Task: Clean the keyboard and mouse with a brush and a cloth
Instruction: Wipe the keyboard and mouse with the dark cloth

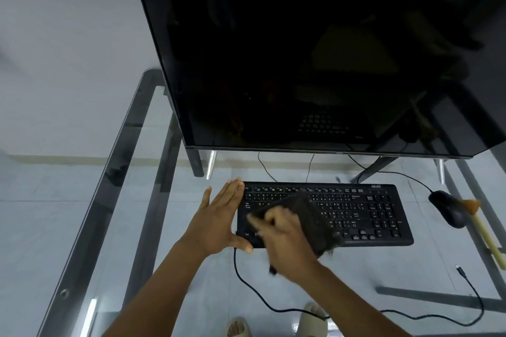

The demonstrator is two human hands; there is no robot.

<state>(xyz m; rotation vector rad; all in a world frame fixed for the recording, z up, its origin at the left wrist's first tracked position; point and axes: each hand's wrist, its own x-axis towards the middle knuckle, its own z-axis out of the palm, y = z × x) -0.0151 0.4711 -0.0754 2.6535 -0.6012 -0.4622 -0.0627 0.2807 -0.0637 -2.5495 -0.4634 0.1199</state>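
- Dark cloth (pixel 304 216) was bunched in the right hand (pixel 290 246), whose fingers were curled round it, and it lay over the left-middle keys of the black keyboard (pixel 369 213); the blur on that hand suggested a wiping stroke.
- Left hand (pixel 219 221) was spread flat, fingers straight, against the keyboard's left end with the thumb at its near corner, apparently steadying it.
- By my reading the task was in its cloth stage on the keyboard: the right half of the keys showed no contact yet, and whether it was already clean could not be told.
- Brush (pixel 482 227), with pale handle and brownish bristles, lay unheld at the right of the surface, its bristle end touching or just beside the black mouse (pixel 449 209); whether brushing was finished could not be told.
- Mouse sat well apart from both hands, so wiping it probably remained.
- Glass formed the surface (pixel 117 189), clear with a dark metal frame, so the pale tiled floor (pixel 41 227) and two sandalled feet showed through it.
- Black cable (pixel 246 287) ran from the keyboard's near left corner and trailed towards the right, ending in a loose plug.
- Large dark monitor (pixel 301 49), switched off, stood behind the keyboard, reflecting it faintly.
- Plain pale wall (pixel 68 49) rose at the left.
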